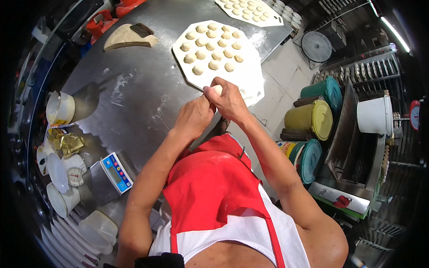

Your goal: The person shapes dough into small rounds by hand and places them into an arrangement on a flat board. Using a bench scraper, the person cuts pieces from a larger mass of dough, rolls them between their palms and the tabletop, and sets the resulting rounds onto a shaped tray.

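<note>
A small pale dough ball (pixel 217 89) shows between my two hands, just over the near edge of a white octagonal board (pixel 248 80). My right hand (pixel 229 99) curls round the ball, its thumb and forefinger closed about it. Pressed against it from the left is my left hand (pixel 195 117), fingers bent in; whether it too grips dough is hidden. Several round dough balls (pixel 214 65) stand in rows on the board. To the upper left, a larger slab of dough (pixel 127 37) lies on the metal table (pixel 134 80) with a dark scraper (pixel 141 30) on it.
A second board (pixel 252 12) of dough balls lies at the far edge. At left are a white tub (pixel 60 108), a gold foil wrapper (pixel 67 143), a digital scale (pixel 116 173) and a dial scale (pixel 75 174). Lidded buckets (pixel 322 119) and a white pail (pixel 374 115) stand at right.
</note>
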`<state>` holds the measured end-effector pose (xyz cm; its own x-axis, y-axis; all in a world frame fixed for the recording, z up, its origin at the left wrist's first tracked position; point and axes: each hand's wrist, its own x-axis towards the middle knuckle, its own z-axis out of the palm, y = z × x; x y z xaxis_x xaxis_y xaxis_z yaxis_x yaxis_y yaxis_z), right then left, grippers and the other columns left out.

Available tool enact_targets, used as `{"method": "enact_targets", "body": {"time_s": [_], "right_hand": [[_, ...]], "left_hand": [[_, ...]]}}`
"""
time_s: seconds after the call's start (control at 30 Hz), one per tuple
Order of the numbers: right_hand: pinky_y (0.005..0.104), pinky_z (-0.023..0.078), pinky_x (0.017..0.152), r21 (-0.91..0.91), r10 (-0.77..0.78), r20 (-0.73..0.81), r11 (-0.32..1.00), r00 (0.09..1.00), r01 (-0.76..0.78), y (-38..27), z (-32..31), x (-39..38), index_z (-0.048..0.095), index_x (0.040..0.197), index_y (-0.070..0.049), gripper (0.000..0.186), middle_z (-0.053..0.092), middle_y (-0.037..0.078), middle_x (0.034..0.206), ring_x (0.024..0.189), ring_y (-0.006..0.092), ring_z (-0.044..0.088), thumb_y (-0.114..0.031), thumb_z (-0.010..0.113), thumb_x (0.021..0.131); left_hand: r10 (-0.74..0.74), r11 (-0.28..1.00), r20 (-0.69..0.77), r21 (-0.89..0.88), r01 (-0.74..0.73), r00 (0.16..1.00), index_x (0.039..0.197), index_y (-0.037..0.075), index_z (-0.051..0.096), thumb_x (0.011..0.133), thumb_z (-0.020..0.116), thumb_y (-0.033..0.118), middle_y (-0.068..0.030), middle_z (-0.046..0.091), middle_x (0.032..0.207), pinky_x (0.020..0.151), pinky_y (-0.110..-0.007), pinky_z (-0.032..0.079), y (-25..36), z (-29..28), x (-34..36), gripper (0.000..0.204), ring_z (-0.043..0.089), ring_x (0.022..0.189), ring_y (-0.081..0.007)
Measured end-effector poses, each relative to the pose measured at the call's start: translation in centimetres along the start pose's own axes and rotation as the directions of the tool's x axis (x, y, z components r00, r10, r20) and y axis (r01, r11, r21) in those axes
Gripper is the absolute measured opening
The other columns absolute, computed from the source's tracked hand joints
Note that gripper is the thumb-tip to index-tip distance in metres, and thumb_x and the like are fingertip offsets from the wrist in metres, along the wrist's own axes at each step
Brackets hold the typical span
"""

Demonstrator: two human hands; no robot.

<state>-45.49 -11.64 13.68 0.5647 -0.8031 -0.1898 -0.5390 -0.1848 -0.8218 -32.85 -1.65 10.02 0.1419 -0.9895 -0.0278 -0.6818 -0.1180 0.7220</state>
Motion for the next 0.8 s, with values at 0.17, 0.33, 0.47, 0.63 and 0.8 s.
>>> {"method": "enact_targets", "body": {"time_s": [0.17, 0.33, 0.47, 0.63, 0.8], "right_hand": [[0.0533, 0.054, 0.073, 0.015, -0.090, 0.137, 0.996, 0.987, 0.088, 0.5, -2.0, 0.9, 0.065, 0.104, 0.000, 0.030, 0.069, 0.029, 0.079, 0.079, 0.0458, 0.070, -0.030, 0.065, 0.104], [0.0432, 0.055, 0.081, 0.096, -0.185, 0.136, 0.980, 0.973, 0.173, 7.4, -5.9, 5.3, 0.068, 0.105, -0.003, 0.028, 0.071, 0.018, 0.086, 0.083, 0.0271, 0.069, -0.031, 0.069, 0.105], [0.0456, 0.053, 0.087, 0.120, 0.016, 0.003, 0.993, 1.000, -0.016, 15.3, -11.3, 14.2, 0.061, 0.119, -0.005, 0.034, 0.068, 0.021, 0.089, 0.086, 0.0291, 0.066, -0.033, 0.071, 0.103], [0.0450, 0.054, 0.089, -0.014, -0.080, -0.017, 0.997, 0.997, 0.079, 21.8, -16.4, 23.9, 0.059, 0.133, -0.004, 0.037, 0.063, 0.021, 0.115, 0.097, 0.0285, 0.065, -0.021, 0.067, 0.102], [0.0412, 0.058, 0.091, -0.006, -0.125, -0.004, 0.992, 0.992, 0.125, 25.1, -18.0, 30.9, 0.075, 0.134, -0.009, 0.039, 0.066, 0.012, 0.125, 0.099, 0.0306, 0.073, -0.024, 0.079, 0.098]], "left_hand": [[-0.011, 1.000, -0.044, -0.011, 0.010, 0.999, 0.107, 0.003, 0.070, 0.099, 0.065, 0.023, -0.0256, 0.077, 0.096, 0.086, -0.057, 0.059, -4.1, 6.2, 5.5, 0.023, 0.074, 0.098, -0.0477], [-0.218, 0.949, 0.138, -0.200, 0.243, 0.966, 0.117, -0.005, 0.066, 0.105, 0.054, 0.031, -0.0355, 0.072, 0.115, 0.094, -0.054, 0.055, -2.8, 8.7, 9.8, 0.040, 0.068, 0.110, -0.0551], [-0.517, 0.813, 0.183, -0.203, 0.546, 0.836, 0.118, -0.005, 0.066, 0.105, 0.052, 0.030, -0.0383, 0.070, 0.112, 0.093, -0.056, 0.053, -5.8, 11.2, 9.1, 0.040, 0.066, 0.109, -0.0572], [-0.750, 0.534, 0.196, -0.386, 0.753, 0.632, 0.099, 0.003, 0.065, 0.107, 0.053, 0.025, -0.0045, 0.058, 0.067, 0.049, -0.037, 0.045, -2.3, 12.4, 7.3, 0.026, 0.054, 0.052, -0.0155], [-0.800, 0.511, 0.156, -0.328, 0.794, 0.579, 0.102, 0.000, 0.064, 0.107, 0.051, 0.018, -0.0151, 0.065, 0.083, 0.076, -0.043, 0.053, -1.1, 13.7, 6.0, 0.023, 0.064, 0.076, -0.0270]]}}
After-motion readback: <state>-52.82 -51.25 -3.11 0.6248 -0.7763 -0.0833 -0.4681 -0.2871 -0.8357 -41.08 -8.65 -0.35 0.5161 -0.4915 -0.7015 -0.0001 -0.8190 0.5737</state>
